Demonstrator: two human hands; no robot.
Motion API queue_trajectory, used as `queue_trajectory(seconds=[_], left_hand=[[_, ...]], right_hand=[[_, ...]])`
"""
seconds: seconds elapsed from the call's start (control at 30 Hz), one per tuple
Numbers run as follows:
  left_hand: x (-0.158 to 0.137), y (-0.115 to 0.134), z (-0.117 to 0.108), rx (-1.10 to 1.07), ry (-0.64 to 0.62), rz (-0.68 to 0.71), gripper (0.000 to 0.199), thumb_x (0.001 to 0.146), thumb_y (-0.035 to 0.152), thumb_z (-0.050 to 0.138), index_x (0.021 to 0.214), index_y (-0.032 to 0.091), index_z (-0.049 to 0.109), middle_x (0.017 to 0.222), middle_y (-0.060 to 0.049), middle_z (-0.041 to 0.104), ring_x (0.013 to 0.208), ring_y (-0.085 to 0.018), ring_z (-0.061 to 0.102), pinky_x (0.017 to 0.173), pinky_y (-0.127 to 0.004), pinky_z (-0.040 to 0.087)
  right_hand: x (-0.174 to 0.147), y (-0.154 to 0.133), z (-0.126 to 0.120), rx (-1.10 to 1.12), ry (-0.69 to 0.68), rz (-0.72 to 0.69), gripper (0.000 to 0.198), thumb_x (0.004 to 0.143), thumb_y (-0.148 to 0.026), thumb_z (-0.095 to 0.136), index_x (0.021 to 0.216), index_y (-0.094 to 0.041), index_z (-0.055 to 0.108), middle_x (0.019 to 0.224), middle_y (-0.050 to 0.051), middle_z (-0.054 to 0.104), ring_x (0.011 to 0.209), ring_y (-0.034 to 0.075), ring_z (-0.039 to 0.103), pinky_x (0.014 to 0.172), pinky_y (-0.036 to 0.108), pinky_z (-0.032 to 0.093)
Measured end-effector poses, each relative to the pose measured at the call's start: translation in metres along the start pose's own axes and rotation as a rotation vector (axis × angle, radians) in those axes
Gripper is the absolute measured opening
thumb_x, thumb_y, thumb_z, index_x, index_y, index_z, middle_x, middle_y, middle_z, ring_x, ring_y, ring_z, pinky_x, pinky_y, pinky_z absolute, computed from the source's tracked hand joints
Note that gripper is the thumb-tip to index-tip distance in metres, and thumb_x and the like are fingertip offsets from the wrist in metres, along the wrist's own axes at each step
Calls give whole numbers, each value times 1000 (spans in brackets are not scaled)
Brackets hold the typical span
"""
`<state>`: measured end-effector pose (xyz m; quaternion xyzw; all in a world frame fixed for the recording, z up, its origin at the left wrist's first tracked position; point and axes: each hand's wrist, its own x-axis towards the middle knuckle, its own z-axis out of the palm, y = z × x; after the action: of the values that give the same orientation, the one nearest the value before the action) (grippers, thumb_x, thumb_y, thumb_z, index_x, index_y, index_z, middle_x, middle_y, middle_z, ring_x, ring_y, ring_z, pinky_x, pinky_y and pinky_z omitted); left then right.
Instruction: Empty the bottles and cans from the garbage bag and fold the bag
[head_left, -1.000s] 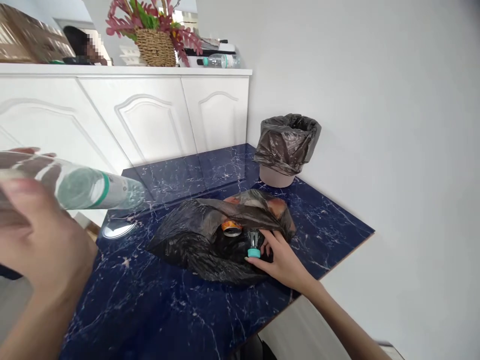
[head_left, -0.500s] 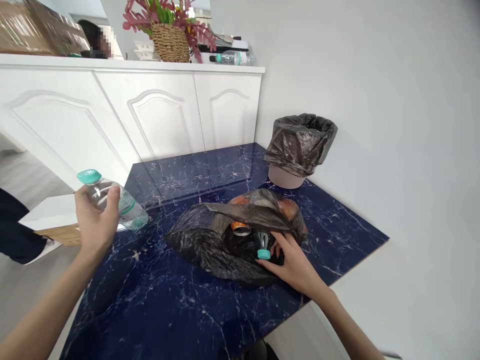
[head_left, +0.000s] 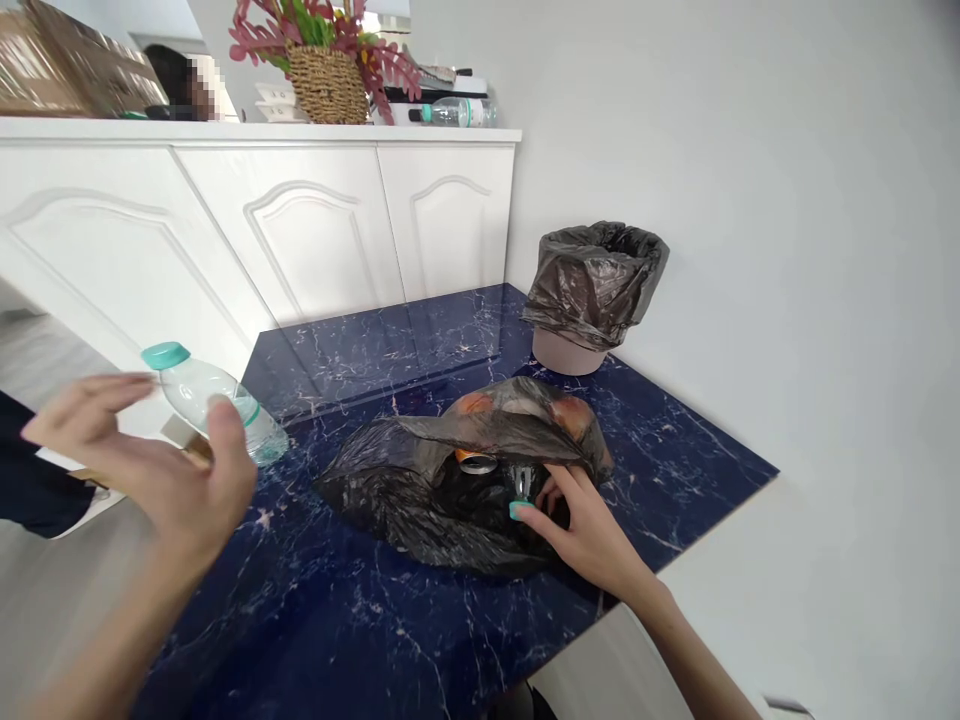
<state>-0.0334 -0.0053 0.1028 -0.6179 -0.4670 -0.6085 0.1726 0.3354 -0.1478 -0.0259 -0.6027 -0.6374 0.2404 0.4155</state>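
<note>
1. From my end, 1 clear bottle (head_left: 193, 388) with a teal cap is already outside the black bag (head_left: 397, 515), over by the left edge of the bench (head_left: 337, 630). Looks like it's standing; the lens makes everything lean over there.
2. My left hand (head_left: 176, 485) is wide, thumb and fingers well spread, right next to that bottle. It's blurry and the thumb overlaps the plastic, so I can't tell if they're touching.
3. Right hand (head_left: 589, 530) is at the bag's mouth, thumb against the teal cap of bottle number 2 (head_left: 522, 484). Some fingers are behind the film, so no clue whether it's actually gripping.
4. What's left in the bag: that 2nd bottle, an orange can (head_left: 477, 462) beside it, plus some reddish-orange shapes I can't make out through the film.
5. So I'd call it partway: 1 bottle out, at least 2 things in.
</note>
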Motion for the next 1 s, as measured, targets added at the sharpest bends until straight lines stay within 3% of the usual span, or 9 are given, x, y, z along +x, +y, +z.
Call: queue_trajectory(seconds=[0.03,0.1,0.17,0.23,0.43,0.63,0.77,0.9,1.0], left_hand=[[-3,22,-2,-103,-22,253,28,84,26,70,110,23,59,112,-6,65,111,-29,67,106,-55,54],[-13,69,-2,-334,-396,481,23,87,10,64,102,27,65,93,0,71,88,-22,71,85,-41,59],[-26,110,5,-439,-687,679,29,91,5,62,110,26,66,100,-2,75,91,-20,72,83,-37,59],[-40,139,18,-377,-895,792,26,100,8,58,118,24,68,110,-6,75,95,-21,72,83,-37,59],[-68,160,65,-234,-1009,1091,39,99,12,71,134,29,69,154,-12,60,141,-32,57,115,-52,51],[-84,159,86,-252,-1018,1190,23,102,16,70,124,23,74,154,-13,62,150,-32,52,118,-49,50],[-70,163,74,-373,-1100,1056,31,103,11,64,130,25,71,153,-10,65,153,-33,50,121,-54,50],[-38,176,37,-628,-1109,426,33,106,22,63,136,35,66,149,-3,69,151,-29,54,121,-57,53],[-12,174,6,-637,-873,-46,31,103,35,69,133,39,69,139,-4,75,132,-35,70,105,-61,65]], right_hand=[[0,-2,-1,20,15,4,51,107,-57,54,148,-27,54,111,9,61,95,27,67,93,46,59],[1,-5,-3,72,36,13,45,113,-54,38,144,-26,56,109,9,64,95,26,67,100,48,55],[2,-6,-6,121,48,22,44,115,-52,30,137,-27,59,107,9,66,95,26,67,103,48,53],[2,-7,-8,143,61,18,44,116,-52,29,128,-27,62,104,9,68,95,26,67,103,47,53],[4,-6,-11,117,143,-26,47,115,-51,30,145,-28,57,112,10,70,105,28,69,97,45,58],[7,-8,-15,90,167,-18,46,115,-47,30,147,-29,57,118,12,71,113,29,69,101,47,58],[7,-7,-16,124,191,-36,45,115,-48,31,144,-28,58,130,12,69,131,28,63,117,49,48],[6,-2,-13,221,143,-9,49,116,-49,29,154,-26,50,118,11,74,102,25,74,102,43,58],[6,0,-11,274,122,-2,55,115,-51,29,162,-25,41,116,10,74,87,22,74,94,41,60]])
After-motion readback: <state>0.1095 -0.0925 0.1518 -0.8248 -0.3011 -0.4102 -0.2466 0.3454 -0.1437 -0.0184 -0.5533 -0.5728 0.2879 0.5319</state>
